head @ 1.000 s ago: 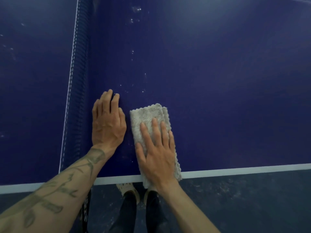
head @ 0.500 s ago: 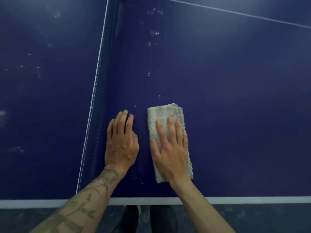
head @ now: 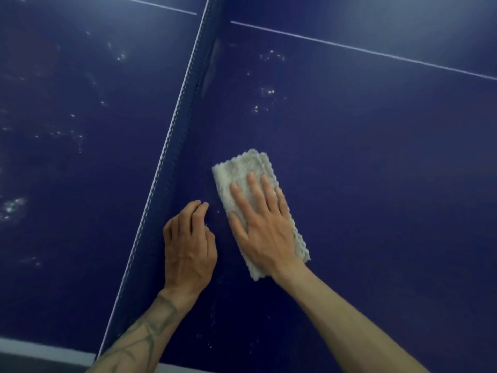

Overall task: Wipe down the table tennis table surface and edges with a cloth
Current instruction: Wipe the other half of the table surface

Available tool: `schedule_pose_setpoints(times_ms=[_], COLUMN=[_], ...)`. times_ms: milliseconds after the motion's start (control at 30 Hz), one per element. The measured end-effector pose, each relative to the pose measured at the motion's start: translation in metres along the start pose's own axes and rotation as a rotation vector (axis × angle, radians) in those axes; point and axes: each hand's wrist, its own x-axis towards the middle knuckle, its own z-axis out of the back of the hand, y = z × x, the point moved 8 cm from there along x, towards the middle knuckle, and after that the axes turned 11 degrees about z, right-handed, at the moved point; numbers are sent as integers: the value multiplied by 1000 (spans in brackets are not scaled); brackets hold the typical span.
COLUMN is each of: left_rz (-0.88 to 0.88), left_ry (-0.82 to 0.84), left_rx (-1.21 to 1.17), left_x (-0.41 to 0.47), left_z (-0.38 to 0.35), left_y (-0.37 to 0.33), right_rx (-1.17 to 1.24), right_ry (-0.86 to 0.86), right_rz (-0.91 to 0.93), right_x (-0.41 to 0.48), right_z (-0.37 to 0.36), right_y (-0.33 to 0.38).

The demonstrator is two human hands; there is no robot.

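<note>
The dark blue table tennis table point(head: 376, 170) fills the view. A folded off-white cloth point(head: 243, 170) lies flat on it, just right of the net. My right hand point(head: 265, 230) presses flat on the cloth, fingers spread and pointing away from me, covering its near half. My left hand point(head: 189, 246) rests palm down on the bare table between the cloth and the net, fingers slightly curled, holding nothing. White specks and smudges point(head: 266, 91) dot the surface beyond the cloth and left of the net.
The blue net point(head: 174, 157) with its white top band runs diagonally from the lower left to the top centre. A thin white centre line point(head: 376, 53) crosses the far table. The white near edge stripe point(head: 40, 348) shows at the lower left.
My right hand has pushed the cloth away from the near edge, further across the table along the net. My left hand followed forward, its fingers curling. The view shifted forward over the table.
</note>
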Motion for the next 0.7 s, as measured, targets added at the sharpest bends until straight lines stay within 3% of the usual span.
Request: schedule_pose_setpoints(times_ms=[67,233,367,433,567,633,700], left_rz=[21,-13,-25,-52,-42,-34,-29], left_ry=[-6,0,-21,-15,-8,-4,0], left_rx=[-15,18,86,129,128,114,106], left_x=[20,78,110,112,112,113,113], left_z=[-1,-15,-28,-34,-33,-32,-32], left_y=[-12,-46,-50,-47,-44,-45,-45], right_rx=[1,3,31,31,2,-18,-17], right_ry=[14,4,-29,-35,-21,2,7], right_rz=[-36,-326,-397,-323,26,30,-93], right_x=[-2,71,143,155,130,125,140], right_z=[7,42,48,41,30,34,46], right_y=[-29,-133,-151,-127,-85,-106,-144])
